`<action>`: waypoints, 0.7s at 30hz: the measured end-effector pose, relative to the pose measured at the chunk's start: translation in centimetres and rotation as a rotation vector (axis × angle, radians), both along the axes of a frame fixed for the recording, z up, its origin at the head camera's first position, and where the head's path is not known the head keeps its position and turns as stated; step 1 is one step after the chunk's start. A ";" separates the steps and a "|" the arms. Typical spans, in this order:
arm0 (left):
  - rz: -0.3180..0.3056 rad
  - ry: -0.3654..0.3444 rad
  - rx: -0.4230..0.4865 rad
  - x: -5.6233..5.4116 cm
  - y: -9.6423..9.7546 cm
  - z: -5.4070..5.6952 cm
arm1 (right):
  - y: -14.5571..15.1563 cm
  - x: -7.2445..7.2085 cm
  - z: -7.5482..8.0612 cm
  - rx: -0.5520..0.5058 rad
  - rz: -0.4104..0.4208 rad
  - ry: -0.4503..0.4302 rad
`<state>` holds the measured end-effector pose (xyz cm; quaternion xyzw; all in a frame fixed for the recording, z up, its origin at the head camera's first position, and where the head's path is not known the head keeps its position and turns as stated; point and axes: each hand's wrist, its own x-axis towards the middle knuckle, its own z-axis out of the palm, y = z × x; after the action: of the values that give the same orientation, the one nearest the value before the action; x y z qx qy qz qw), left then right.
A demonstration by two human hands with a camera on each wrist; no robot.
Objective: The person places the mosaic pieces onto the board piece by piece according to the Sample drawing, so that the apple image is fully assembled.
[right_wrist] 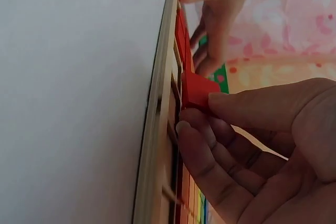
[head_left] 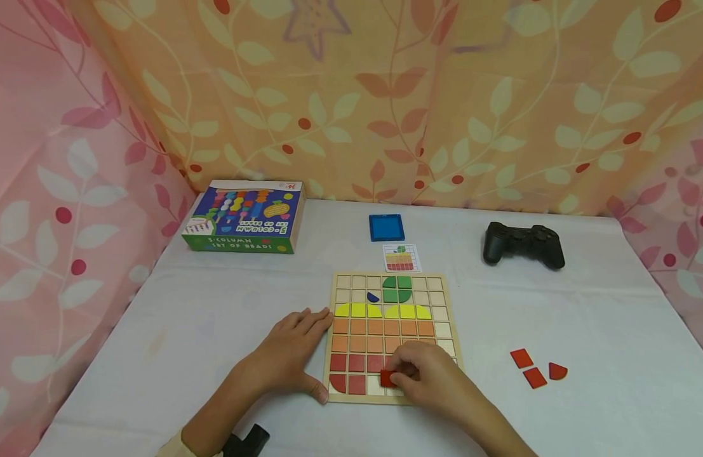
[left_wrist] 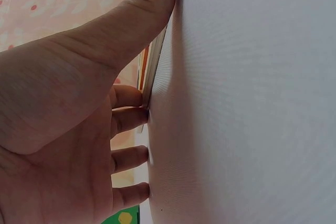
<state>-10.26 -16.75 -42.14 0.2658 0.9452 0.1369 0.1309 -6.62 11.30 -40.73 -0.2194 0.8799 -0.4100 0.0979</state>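
A wooden grid board (head_left: 451, 298) lies on the white cloth, its squares partly filled with green, yellow, orange and red tiles and one small blue piece. Between thumb and fingers, my right hand (head_left: 434, 374) pinches a red square tile (right_wrist: 197, 92), tilted over the bottom row. Bare squares show beside that tile in the right wrist view. My left hand (head_left: 288, 352) rests along the board's left edge, fingers spread, thumb (head_left: 315, 388) by the near left corner. In the left wrist view its straight fingertips (left_wrist: 139, 153) touch the cloth.
Two red square tiles (head_left: 521, 358) and a red quarter-round tile (head_left: 557, 371) lie to the right. Behind the board are a pattern card (head_left: 402, 258), a blue tray (head_left: 387, 228), a black game controller (head_left: 524, 245) and a bead-set box (head_left: 245, 216). Patterned curtains (head_left: 351, 95) enclose the table.
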 end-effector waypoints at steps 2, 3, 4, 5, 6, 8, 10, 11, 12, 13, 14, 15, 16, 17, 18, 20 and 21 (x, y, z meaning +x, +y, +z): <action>0.001 -0.001 0.000 0.0 0.0 0.0 | -0.7 0.0 0.0 -0.004 0.018 0.032; 0.001 -0.002 0.000 0.0 0.0 0.0 | -1.0 0.0 0.0 -0.004 0.027 0.050; 0.002 -0.004 -0.001 0.0 0.0 0.0 | -1.2 0.0 0.0 0.001 0.032 0.068; 0.002 -0.006 0.000 0.0 0.0 0.0 | -1.5 0.0 0.0 0.008 0.033 0.085; 0.001 -0.008 0.001 0.0 0.0 0.0 | -1.7 0.1 0.0 0.020 0.030 0.103; 0.000 -0.008 0.001 -0.1 0.0 0.0 | -2.0 0.2 -0.1 0.044 0.024 0.126; -0.002 -0.007 0.001 0.0 0.0 0.0 | -2.1 0.3 -0.1 0.060 0.019 0.136; -0.003 -0.005 0.000 0.0 0.0 0.0 | -2.2 0.3 -0.1 0.064 0.020 0.137; -0.004 -0.004 -0.001 0.0 0.0 0.0 | -2.2 0.4 -0.2 0.069 0.022 0.139; -0.005 -0.002 -0.002 0.0 0.0 0.0 | -2.2 0.4 -0.2 0.071 0.026 0.139; -0.006 0.002 -0.005 0.0 0.0 0.0 | -2.2 0.4 -0.3 0.074 0.027 0.143; -0.006 0.004 -0.006 0.0 0.0 -0.1 | -2.3 0.5 -0.3 0.078 0.029 0.148; -0.006 0.005 -0.007 -0.1 0.0 -0.1 | -2.3 0.5 -0.4 0.084 0.030 0.156; -0.005 0.006 -0.008 -0.1 0.0 -0.1 | -2.3 0.5 -0.4 0.091 0.029 0.167; -0.004 0.005 -0.008 -0.1 0.0 -0.1 | -2.4 0.6 -0.5 0.102 0.026 0.180; -0.002 0.000 -0.007 -0.1 0.0 -0.1 | -2.4 0.6 -0.6 0.123 0.024 0.209; -0.001 -0.003 -0.005 -0.1 0.0 -0.1 | -2.5 0.6 -0.7 0.128 0.027 0.225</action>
<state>-10.36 -16.77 -42.23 0.2658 0.9452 0.1350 0.1329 -6.01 8.85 -41.41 -0.2689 0.9067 -0.3246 0.0180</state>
